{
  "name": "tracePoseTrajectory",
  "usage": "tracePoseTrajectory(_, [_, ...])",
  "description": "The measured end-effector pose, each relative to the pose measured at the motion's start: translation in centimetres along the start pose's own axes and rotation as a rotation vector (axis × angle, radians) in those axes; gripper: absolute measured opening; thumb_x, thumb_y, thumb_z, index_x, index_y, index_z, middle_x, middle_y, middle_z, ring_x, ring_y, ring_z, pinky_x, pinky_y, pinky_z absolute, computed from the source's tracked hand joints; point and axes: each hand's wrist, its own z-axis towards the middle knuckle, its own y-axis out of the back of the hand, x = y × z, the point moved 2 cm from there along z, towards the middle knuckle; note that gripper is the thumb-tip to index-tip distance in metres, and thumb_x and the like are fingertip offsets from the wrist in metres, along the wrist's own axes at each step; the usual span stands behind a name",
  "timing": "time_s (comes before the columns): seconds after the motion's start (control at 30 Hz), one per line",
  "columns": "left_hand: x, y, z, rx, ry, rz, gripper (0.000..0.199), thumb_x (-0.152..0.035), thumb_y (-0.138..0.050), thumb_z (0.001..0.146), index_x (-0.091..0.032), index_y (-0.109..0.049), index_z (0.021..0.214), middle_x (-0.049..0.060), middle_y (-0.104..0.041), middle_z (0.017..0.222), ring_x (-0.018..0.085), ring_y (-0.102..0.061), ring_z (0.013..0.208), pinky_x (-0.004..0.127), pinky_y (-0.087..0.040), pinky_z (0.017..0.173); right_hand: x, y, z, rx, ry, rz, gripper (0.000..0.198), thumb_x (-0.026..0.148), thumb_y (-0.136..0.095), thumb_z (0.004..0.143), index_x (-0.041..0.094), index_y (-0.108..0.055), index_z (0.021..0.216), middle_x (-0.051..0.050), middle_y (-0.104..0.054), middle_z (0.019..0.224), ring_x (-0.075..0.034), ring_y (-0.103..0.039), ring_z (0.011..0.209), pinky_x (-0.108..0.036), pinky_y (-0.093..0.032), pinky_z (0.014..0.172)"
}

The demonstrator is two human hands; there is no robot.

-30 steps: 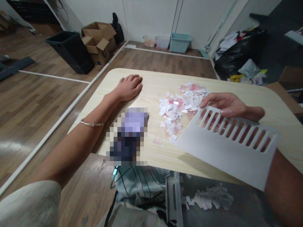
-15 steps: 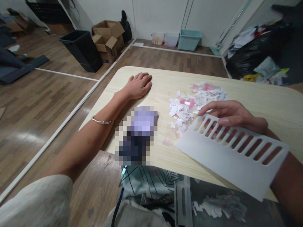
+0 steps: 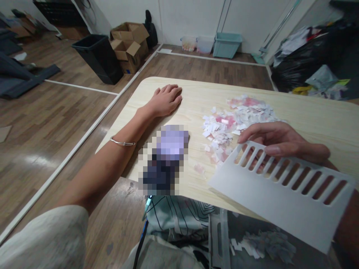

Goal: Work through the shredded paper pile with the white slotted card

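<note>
My right hand [image 3: 286, 140] grips a white plastic scraper [image 3: 269, 198] by its slotted upper edge, thumb on the near side. The scraper is tilted, its broad blade over the table's near edge. Just beyond it, a loose heap of small white and pinkish paper scraps [image 3: 218, 130] lies on the pale wooden table [image 3: 202, 89]. My left hand [image 3: 167, 100] rests palm down on the table's left part, fingers stretched out and holding nothing. Between my arms sits a pixelated object [image 3: 171, 144], purple and dark, whose kind I cannot make out.
Below the table's near edge, a plastic bin [image 3: 220, 239] holds more paper scraps [image 3: 266, 243]. A black trash bin [image 3: 98, 58] and cardboard boxes [image 3: 130, 45] stand on the floor at the back left. A teal tub [image 3: 227, 45] is by the wall; black bags [image 3: 303, 59] lie at right.
My right hand and the scraper have shifted slightly right and down. My left hand stays in place on the table. The whole view has moved a little.
</note>
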Motion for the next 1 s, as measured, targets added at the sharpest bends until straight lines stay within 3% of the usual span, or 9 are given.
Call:
tracePoseTrajectory(0.2, [0.5, -0.2, 0.1, -0.019, -0.024, -0.011, 0.069, -0.053, -0.042, 0.131, -0.026, -0.061, 0.192, 0.019, -0.052, 0.207, 0.044, -0.045, 0.192, 0.068, -0.028, 0.164, 0.1, -0.1, -0.1, -0.081, 0.013, -0.006, 0.03, 0.023, -0.099, 0.08, 0.024, -0.095, 0.109, -0.001, -0.088, 0.076, -0.017, -0.082, 0.065, -0.021, -0.062, 0.063])
tracePoseTrajectory(0.43, [0.7, -0.2, 0.2, -0.02, -0.036, -0.027, 0.07, -0.055, -0.043, 0.131, -0.027, -0.061, 0.192, 0.018, -0.053, 0.207, 0.045, -0.046, 0.192, 0.069, -0.029, 0.163, -0.8, 0.6, 0.5, 0.036, 0.023, 0.042, 0.032, 0.024, -0.109, 0.085, 0.024, -0.098, 0.115, -0.002, -0.091, 0.08, -0.015, -0.082, 0.066, -0.017, -0.063, 0.064])
tracePoseTrajectory(1.0, [-1.0, 0.7, -0.3, 0.039, 0.038, 0.019, 0.076, -0.045, -0.038, 0.129, -0.016, -0.056, 0.197, 0.024, -0.044, 0.211, 0.048, -0.041, 0.196, 0.068, -0.028, 0.164, -1.3, 1.3, 1.1, 0.197, 0.037, 0.071, 0.03, 0.036, -0.112, 0.099, 0.028, -0.103, 0.126, -0.003, -0.095, 0.09, -0.016, -0.087, 0.073, -0.019, -0.068, 0.067])
